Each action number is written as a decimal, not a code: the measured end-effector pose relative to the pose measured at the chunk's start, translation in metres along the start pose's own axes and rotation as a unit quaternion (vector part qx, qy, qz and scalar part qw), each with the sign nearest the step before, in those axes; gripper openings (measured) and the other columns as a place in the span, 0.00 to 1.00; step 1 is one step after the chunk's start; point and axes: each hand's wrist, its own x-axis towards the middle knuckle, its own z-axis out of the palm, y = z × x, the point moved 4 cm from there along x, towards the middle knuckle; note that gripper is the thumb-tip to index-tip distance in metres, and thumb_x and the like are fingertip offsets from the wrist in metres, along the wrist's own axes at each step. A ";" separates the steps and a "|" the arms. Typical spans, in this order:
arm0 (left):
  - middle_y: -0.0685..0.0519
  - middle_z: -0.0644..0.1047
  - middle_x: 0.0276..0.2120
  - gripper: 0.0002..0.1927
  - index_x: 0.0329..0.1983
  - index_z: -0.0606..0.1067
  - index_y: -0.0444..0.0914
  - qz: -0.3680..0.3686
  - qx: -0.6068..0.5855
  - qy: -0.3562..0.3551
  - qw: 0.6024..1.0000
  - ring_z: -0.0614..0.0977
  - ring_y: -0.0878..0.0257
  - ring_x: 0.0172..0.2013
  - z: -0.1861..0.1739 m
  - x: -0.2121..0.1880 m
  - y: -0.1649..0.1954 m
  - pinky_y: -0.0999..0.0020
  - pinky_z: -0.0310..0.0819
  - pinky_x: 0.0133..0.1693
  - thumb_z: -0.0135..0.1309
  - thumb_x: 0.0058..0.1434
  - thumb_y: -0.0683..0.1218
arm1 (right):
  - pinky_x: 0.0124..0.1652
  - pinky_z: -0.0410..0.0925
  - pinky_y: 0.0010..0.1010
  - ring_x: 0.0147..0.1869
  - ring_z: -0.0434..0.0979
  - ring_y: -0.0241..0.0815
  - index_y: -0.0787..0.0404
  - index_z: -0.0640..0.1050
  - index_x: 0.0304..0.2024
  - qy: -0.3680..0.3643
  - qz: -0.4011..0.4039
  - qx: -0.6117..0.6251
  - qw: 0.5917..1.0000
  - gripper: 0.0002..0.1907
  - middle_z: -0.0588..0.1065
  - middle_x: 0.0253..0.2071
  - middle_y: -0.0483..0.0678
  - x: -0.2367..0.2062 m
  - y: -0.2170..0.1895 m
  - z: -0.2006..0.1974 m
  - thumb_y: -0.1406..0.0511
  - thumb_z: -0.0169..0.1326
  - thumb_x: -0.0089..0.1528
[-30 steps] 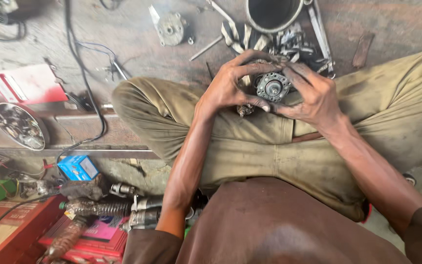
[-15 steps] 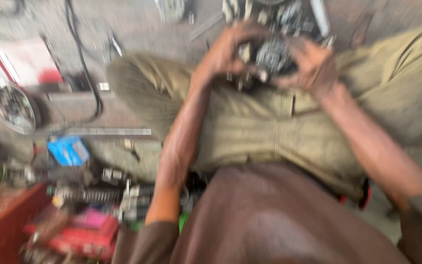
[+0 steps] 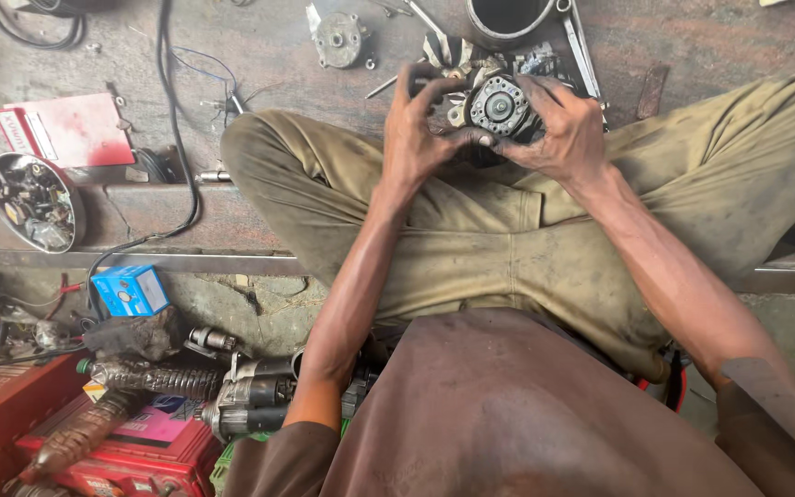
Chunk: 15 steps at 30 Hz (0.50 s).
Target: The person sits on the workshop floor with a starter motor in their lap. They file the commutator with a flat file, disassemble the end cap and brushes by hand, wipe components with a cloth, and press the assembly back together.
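Left hand (image 3: 420, 129) and right hand (image 3: 558, 129) both clasp round metal motor part (image 3: 501, 106) over lap; looks heavy, rigid, greasy—grip the rim.

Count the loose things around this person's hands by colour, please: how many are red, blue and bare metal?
Red: 2 – flat red folder, red case
Blue: 1 – small blue box
Bare metal: 4 – round metal part held by left hand and right hand, metal bowl, metal housing, metal ring
Total: 7
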 end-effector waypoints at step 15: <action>0.47 0.77 0.48 0.21 0.47 0.83 0.37 -0.017 -0.078 -0.035 0.996 0.84 0.54 0.47 0.021 0.008 -0.017 0.61 0.79 0.49 0.72 0.54 0.52 | 0.47 0.77 0.38 0.48 0.84 0.54 0.70 0.78 0.61 -0.015 0.013 0.036 0.999 0.39 0.79 0.51 0.59 0.004 0.006 -0.002 0.53 0.77 0.56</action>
